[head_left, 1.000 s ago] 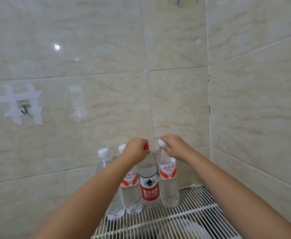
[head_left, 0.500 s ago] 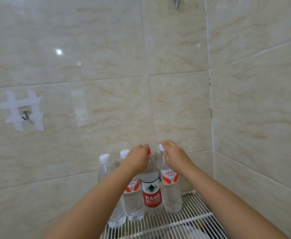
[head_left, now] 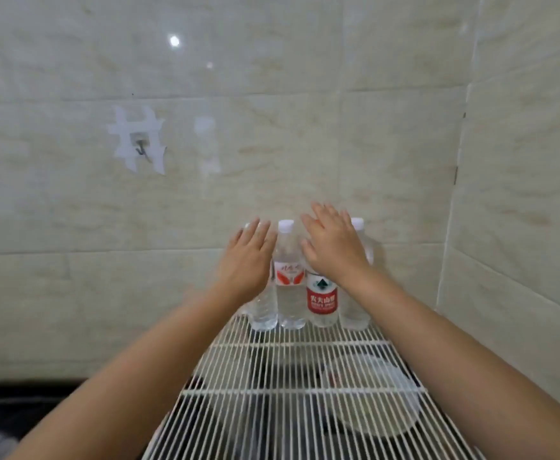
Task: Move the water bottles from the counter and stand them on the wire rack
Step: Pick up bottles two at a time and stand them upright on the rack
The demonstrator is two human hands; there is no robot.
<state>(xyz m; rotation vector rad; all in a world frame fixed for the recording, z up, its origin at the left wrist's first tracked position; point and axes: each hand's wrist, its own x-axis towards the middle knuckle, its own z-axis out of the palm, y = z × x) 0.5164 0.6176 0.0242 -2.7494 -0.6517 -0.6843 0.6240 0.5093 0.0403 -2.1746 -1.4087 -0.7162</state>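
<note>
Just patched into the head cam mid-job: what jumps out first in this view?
Two open hands, the left hand and right hand, are spread in front of a row of four water bottles standing upright at the back of the white wire rack, against the tiled wall. The red-labelled bottle stands out, third from the left. On the wall up left, a small hook sits framed by white tape strips.
</note>
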